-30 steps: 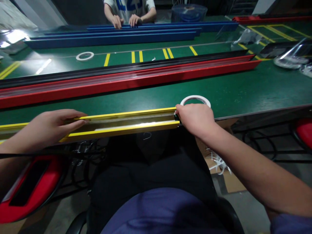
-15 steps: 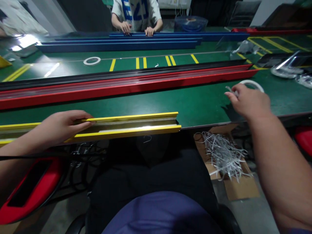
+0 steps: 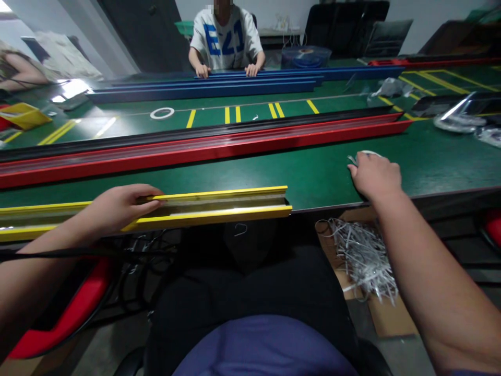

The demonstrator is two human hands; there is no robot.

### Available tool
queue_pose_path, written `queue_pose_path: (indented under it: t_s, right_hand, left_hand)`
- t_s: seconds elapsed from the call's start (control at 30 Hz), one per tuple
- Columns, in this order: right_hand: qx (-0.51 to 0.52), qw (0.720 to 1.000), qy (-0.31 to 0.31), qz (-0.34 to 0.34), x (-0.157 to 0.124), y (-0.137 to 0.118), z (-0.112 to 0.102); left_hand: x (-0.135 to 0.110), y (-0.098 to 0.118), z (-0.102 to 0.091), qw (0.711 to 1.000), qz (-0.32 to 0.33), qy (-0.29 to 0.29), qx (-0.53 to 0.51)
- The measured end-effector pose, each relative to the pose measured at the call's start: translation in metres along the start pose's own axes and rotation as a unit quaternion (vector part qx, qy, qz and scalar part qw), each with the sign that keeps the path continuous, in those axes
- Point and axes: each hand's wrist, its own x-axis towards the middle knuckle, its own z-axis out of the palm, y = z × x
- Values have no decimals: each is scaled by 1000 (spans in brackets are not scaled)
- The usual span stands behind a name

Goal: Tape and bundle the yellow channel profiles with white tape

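Note:
My left hand [image 3: 117, 209] is closed on the upper edge of a long yellow channel profile [image 3: 235, 213], thumb inside the channel and fingers over its far lip. The profile lies along the table's near edge, its open end to the right. To the right of that end, my right hand [image 3: 378, 175] is closed over a roll of white tape [image 3: 370, 153], low at the tabletop. Only a sliver of the roll's rim shows past the knuckles. A small whitish strip [image 3: 352, 160] sticks out between thumb and forefinger; whether it is joined to the roll is hidden.
A red profile [image 3: 235, 149] and a black one cross the green table [image 3: 313, 177] beyond my hands. Another white ring [image 3: 162, 113] lies farther off. A co-worker's hands [image 3: 253, 70] rest on blue profiles. Below, a cardboard box [image 3: 391, 316] holds shredded silvery strips [image 3: 364, 256].
My right hand has moved left and nearer, and the tape roll has shifted left with it, now mostly covered. The left hand keeps its grip. The view has tilted up a little.

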Motion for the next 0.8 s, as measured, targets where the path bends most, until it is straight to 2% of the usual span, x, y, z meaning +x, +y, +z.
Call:
queue_pose_path:
  t_s: [0.1,0.2,0.3,0.4,0.5,0.63,0.73,0.8]
  right_hand:
    - [36,998,39,17,-11,-17,-9]
    - [139,987,78,-21,-22,-47,-28]
    - [267,949,88,-140,-29,-85,-59]
    - [337,899,45,-276,-30,-128,-92]
    - [305,871,-14,-386,-28,-176,-119]
    - [179,843,-39,-505,-28,-252,-140]
    - [96,810,-26,-578,-33,-304,-143]
    - [52,780,2,-623,-34,-329,-142]
  left_hand:
    - [1,-1,2,1000,4,11,-14]
    - [2,-3,5,999,6,14,-33]
    - [3,-2,7,999,10,19,-39]
    - [3,-1,6,999,13,22,-37]
    - [4,1,5,998,17,26,-46]
    - [2,5,5,995,56,26,-84]
    - [-6,-1,3,989,98,44,-102]
    - [-16,-18,-1,991,101,62,-59]
